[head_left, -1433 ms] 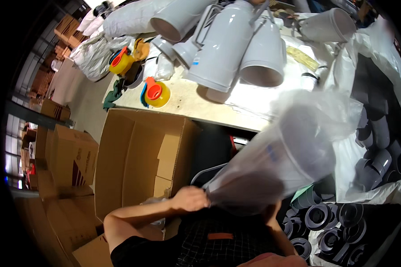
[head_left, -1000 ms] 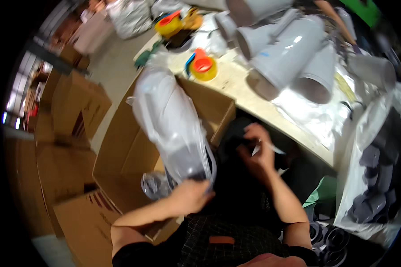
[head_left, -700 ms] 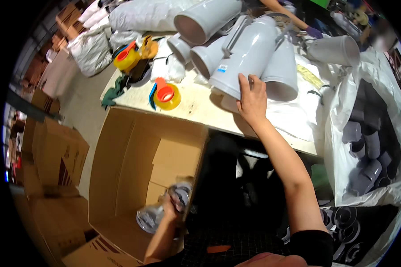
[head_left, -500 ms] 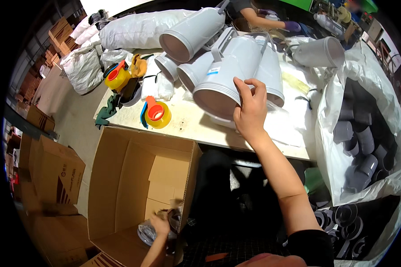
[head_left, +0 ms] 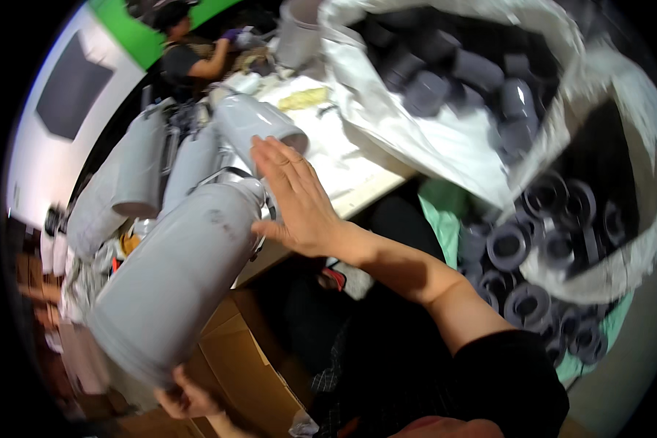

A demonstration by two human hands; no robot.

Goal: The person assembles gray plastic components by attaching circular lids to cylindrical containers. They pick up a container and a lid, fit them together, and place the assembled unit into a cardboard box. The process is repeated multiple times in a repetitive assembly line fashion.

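Note:
A large grey plastic canister [head_left: 179, 266] with a handle at its narrower end lies slanted across the view, above the table edge and a cardboard box. My left hand [head_left: 186, 398] grips its wide lower rim, the fingers partly hidden behind it. By the narrow end, my right hand [head_left: 299, 201] is open, fingers stretched out and thumb apart. Whether its palm touches the canister I cannot tell. Behind that hand lies another grey canister [head_left: 252, 120], and more grey canisters [head_left: 140, 160] rest to the left.
White sacks hold grey cylindrical parts [head_left: 478, 69] and dark grey rings [head_left: 507, 247] at the right. Below the canister stands an open cardboard box [head_left: 244, 365]. A co-worker [head_left: 186, 62] is at the far side of the table [head_left: 369, 191], near a yellow cloth [head_left: 303, 98].
The view has swung to the right. My left hand has come out of the box and now grips a canister's rim. My right hand has opened from its bent-finger hold near another canister's rim.

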